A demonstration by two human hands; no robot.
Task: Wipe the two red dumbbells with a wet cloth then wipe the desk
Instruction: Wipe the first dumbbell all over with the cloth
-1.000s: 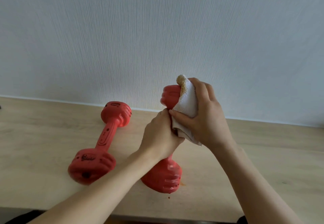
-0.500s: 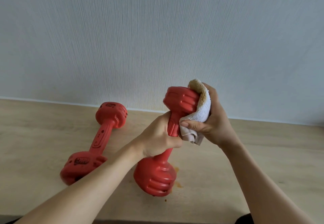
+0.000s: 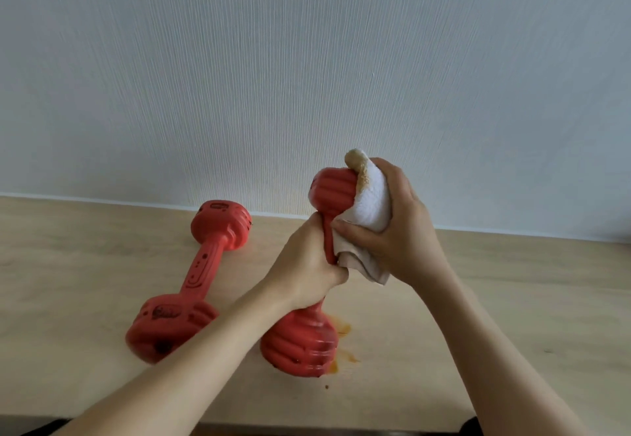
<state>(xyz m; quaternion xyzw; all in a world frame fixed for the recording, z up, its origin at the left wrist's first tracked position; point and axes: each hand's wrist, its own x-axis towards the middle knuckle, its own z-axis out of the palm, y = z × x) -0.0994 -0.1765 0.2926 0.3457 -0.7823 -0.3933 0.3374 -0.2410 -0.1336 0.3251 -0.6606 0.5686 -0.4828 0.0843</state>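
Note:
One red dumbbell (image 3: 300, 340) stands nearly upright on the wooden desk (image 3: 512, 316), its lower head resting on the surface. My left hand (image 3: 307, 264) grips its handle. My right hand (image 3: 392, 227) holds a white cloth (image 3: 370, 206) with a brown-stained edge and presses it against the right side of the dumbbell's upper head. A second red dumbbell (image 3: 201, 268) lies flat on the desk to the left, untouched, its far head close to the wall.
Orange-brown smears (image 3: 341, 328) and small spots mark the desk beside the standing dumbbell's base. A pale textured wall (image 3: 307, 77) rises right behind the desk. The desk's front edge runs along the bottom of the view.
The cloth has slid round the upper head, from covering its front to its right side. The camera view has shifted slightly, and the lying dumbbell has stayed where it was.

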